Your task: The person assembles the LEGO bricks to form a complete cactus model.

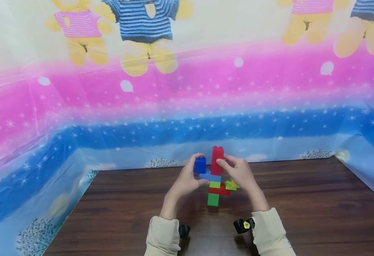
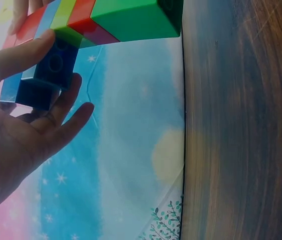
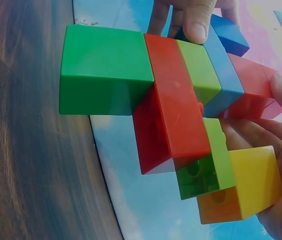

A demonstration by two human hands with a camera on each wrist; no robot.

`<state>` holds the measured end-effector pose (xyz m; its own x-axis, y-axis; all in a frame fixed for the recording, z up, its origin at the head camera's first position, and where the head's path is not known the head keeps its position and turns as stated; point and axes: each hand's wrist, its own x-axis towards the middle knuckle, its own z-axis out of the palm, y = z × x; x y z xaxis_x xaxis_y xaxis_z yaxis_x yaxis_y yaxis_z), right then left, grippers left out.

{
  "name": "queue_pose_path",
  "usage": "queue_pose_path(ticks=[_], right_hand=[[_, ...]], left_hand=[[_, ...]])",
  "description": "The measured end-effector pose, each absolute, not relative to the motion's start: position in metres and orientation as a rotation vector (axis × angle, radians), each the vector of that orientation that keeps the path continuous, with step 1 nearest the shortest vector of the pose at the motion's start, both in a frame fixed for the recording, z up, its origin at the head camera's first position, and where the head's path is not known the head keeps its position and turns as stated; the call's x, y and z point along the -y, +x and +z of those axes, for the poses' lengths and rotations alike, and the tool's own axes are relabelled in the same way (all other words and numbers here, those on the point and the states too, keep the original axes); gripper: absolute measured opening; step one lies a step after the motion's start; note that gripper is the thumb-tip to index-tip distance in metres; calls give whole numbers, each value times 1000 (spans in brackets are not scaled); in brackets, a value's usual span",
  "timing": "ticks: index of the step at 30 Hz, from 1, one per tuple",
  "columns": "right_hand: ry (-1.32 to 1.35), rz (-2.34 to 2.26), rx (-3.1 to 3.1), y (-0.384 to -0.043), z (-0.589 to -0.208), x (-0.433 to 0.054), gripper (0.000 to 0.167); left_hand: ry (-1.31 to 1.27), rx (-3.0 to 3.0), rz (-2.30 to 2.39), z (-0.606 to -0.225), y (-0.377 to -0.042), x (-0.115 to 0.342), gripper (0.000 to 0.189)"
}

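Note:
Both hands hold one upright figure of joined toy building blocks. My left hand (image 1: pixel 186 179) grips its left side, fingers behind a dark blue block (image 1: pixel 200 165) and thumb by the light blue block (image 1: pixel 215 177). The right hand (image 1: pixel 242 172) pinches the tall red block (image 1: pixel 217 163) on top between thumb and fingers. Under the light blue piece come a lime block (image 3: pixel 198 70), a wide red block (image 3: pixel 178 110) and a green block (image 3: pixel 103 70) at the bottom. A small lime block (image 3: pixel 223 160) and a yellow block (image 3: pixel 256 175) jut out rightward. I cannot tell whether the green block touches the table.
A dark brown wooden table (image 1: pixel 126 206) lies beneath the hands. A printed cloth (image 1: pixel 174 131) with bears and snowflakes rises along its back and sides. Black straps with small mounts (image 1: pixel 244 225) sit at both sleeve cuffs.

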<state>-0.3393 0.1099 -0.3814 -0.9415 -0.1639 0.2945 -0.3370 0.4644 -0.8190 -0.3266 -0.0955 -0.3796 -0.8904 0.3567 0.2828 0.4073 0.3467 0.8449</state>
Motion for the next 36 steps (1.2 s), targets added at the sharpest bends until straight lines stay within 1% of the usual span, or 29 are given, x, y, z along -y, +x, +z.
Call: queue_pose_path(ticks=[8,25,36], right_hand=[[438,1475,2532,-340,-381,-108,58],[434,1451,2524,-338,-377,-110,59],[499,1430,2446,-338,-378,-111,48]], left_hand=[[-739,2531,-1635,-380,-327,96,77],[-764,2458,-1673,-378,-329,98,75],[-709,2386,-1807,-378,-332,102,76]])
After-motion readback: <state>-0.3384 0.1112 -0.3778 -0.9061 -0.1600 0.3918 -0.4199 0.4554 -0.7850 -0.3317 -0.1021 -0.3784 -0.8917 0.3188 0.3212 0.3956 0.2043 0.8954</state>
